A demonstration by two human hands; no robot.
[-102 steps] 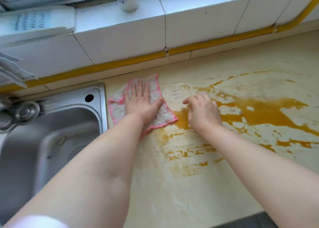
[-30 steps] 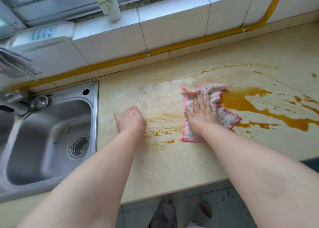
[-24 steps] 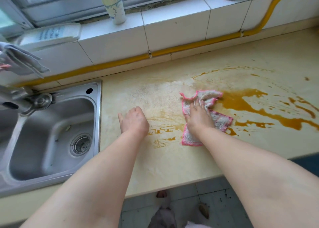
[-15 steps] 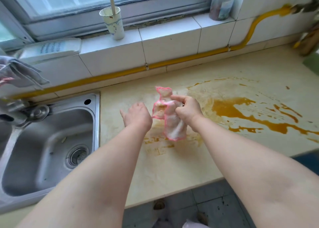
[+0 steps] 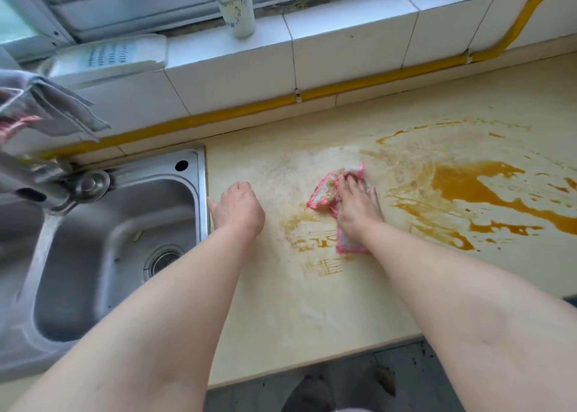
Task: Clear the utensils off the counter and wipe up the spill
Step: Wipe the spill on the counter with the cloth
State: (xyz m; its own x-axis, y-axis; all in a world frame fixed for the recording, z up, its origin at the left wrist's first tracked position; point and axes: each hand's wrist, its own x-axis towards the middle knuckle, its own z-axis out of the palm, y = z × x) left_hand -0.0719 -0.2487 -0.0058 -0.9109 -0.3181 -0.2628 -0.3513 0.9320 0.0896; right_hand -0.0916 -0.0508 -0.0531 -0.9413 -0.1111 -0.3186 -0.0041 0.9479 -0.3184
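An orange-brown spill (image 5: pixel 468 187) spreads over the right half of the pale yellow counter (image 5: pixel 312 318). Smeared streaks of it lie near the counter's middle. My right hand (image 5: pixel 357 204) presses flat on a folded white cloth with pink edging (image 5: pixel 324 193), just left of the main puddle. Part of the cloth sticks out under my wrist. My left hand (image 5: pixel 239 207) rests on the counter beside the sink rim, fingers curled under, holding nothing. No utensils lie on the counter.
A steel sink (image 5: pixel 118 233) with a tap (image 5: pixel 46 190) sits at the left. A grey cloth (image 5: pixel 56 106) hangs above it. A cup (image 5: pixel 237 6) and a white box (image 5: pixel 109 56) stand on the tiled sill. The counter's front edge runs below my arms.
My right hand lifted the cloth off the counter, bunched it, and has set it down again folded, pressing it flat. My left hand has stayed beside the sink.
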